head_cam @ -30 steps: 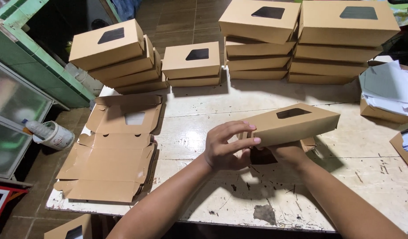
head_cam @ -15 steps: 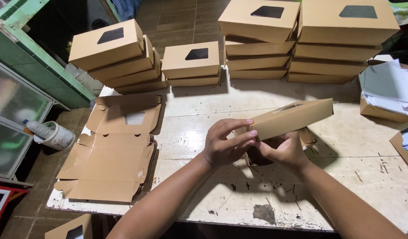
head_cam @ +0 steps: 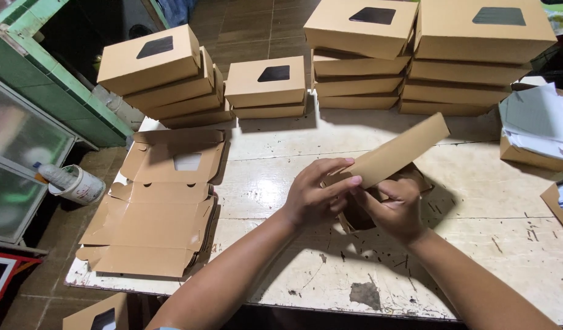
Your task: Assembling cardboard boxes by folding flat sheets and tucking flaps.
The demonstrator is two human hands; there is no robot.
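A brown cardboard box (head_cam: pixel 398 150) is tilted up over the middle of the white table (head_cam: pixel 477 244), its long side panel facing me. My left hand (head_cam: pixel 315 195) pinches the box's near left corner with fingers on top. Under the box, my right hand (head_cam: pixel 392 211) grips its lower edge, and the box's dark underside shows between both hands.
A pile of flat unfolded box blanks (head_cam: pixel 159 201) lies at the table's left. Stacks of finished windowed boxes (head_cam: pixel 266 85) line the far edge. A box of white paper sheets (head_cam: pixel 535 125) sits at the right. A white can (head_cam: pixel 80 184) stands on the floor at the left.
The box has been turned in my hands: its windowed top faced me before, now only a plain side panel shows. Both hands shifted slightly lower and closer together.
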